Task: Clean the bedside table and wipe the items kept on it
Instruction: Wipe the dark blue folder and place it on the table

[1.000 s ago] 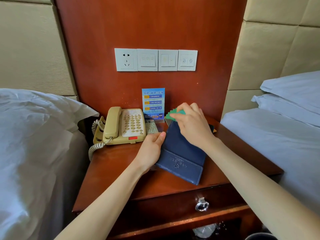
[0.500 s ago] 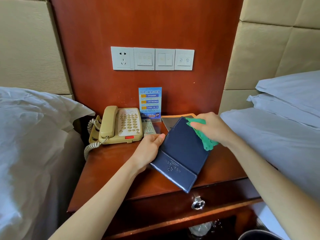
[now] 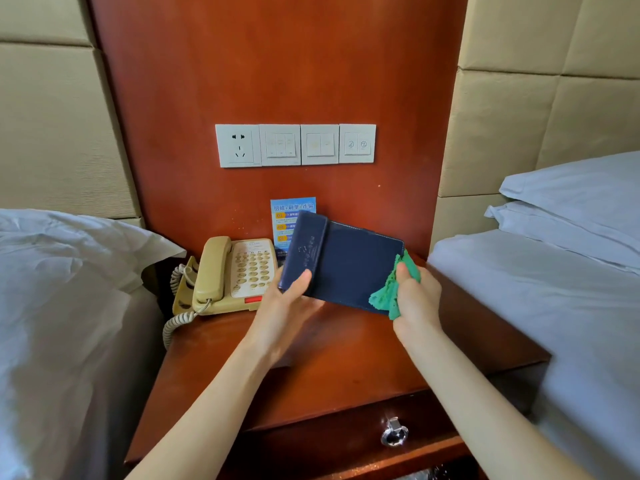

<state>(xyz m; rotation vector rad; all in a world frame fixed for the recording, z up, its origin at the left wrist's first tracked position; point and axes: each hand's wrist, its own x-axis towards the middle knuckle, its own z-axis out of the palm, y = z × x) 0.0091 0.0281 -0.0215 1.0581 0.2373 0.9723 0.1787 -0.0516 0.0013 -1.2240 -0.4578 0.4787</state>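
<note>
A dark blue folder (image 3: 349, 261) is lifted off the wooden bedside table (image 3: 329, 368) and tilted up toward me. My left hand (image 3: 287, 303) grips its lower left corner, thumb on the front. My right hand (image 3: 415, 299) holds a bunched green cloth (image 3: 391, 292) against the folder's right edge. A beige telephone (image 3: 235, 271) sits at the table's back left, and a blue card (image 3: 291, 209) stands behind the folder, partly hidden.
White beds flank the table: one at the left (image 3: 62, 306), one at the right (image 3: 554, 289) with pillows (image 3: 581, 195). Wall switches and a socket (image 3: 294, 144) sit above. A drawer with a metal ring pull (image 3: 394, 433) is below the tabletop.
The folder has been lifted from the tabletop and turned upright, spine now to the left. My right hand with the cloth has moved down to its right edge.
</note>
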